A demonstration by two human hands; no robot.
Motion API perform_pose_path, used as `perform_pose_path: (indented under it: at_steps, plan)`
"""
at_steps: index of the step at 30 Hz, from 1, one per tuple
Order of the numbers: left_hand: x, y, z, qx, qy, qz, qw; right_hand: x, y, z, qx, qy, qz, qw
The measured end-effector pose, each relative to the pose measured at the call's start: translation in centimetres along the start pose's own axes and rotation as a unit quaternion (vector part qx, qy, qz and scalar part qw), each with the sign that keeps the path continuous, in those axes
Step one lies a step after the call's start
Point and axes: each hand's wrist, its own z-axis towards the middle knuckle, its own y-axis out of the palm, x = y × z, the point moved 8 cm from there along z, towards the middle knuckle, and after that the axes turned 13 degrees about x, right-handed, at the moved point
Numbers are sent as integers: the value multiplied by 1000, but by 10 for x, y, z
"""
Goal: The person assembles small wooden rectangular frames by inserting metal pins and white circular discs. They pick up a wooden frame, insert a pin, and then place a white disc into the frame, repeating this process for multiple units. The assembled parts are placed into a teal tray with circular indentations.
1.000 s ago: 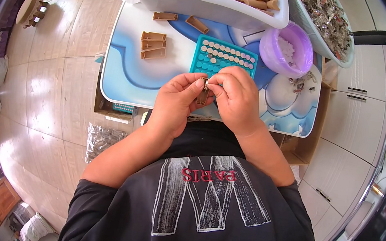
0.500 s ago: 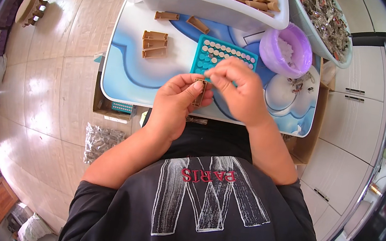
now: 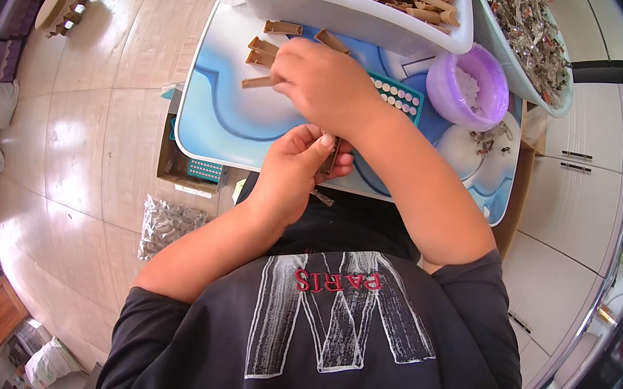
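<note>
My left hand [image 3: 295, 165] is closed around a narrow brown plastic casing [image 3: 329, 158], upright just above the table's near edge. My right hand [image 3: 325, 83] reaches across to the left, its fingertips closed on the end of another brown trough-shaped casing [image 3: 256, 82] at the table. Two similar brown pieces [image 3: 262, 52] lie right behind it, partly covered by my right hand. Farther back are two more loose brown pieces, one flat [image 3: 283, 28] and one slanted [image 3: 333, 40]. My right hand and forearm hide most of a teal tray [image 3: 417, 106] with rows of round whitish discs.
A white bin [image 3: 342, 10] heaped with brown casings stands at the table's back. A purple bowl [image 3: 485, 111] with white contents sits right, before a pale bin [image 3: 560, 101] of clear and metallic scraps. Small scraps [image 3: 483, 143] lie near the bowl. A bagged grey bundle [image 3: 167, 227] rests on the floor.
My right hand has moved left from beside the left hand to the brown casings and gripped one, which now sits slightly apart. My left hand still holds its casing.
</note>
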Motion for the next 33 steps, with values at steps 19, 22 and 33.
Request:
perform_pose_path:
  at_steps: [19, 22, 33]
  plan:
    - [-12, 26, -14, -41, -112, 18, 993, 58, -133, -176, -37, 353, -114, 928]
    - [-13, 27, -14, -36, -123, 15, 992, 42, -135, -177, -10, 357, -73, 931]
    - [-14, 28, -15, -33, -103, 11, 994, 46, -131, -196, 33, 406, -72, 910]
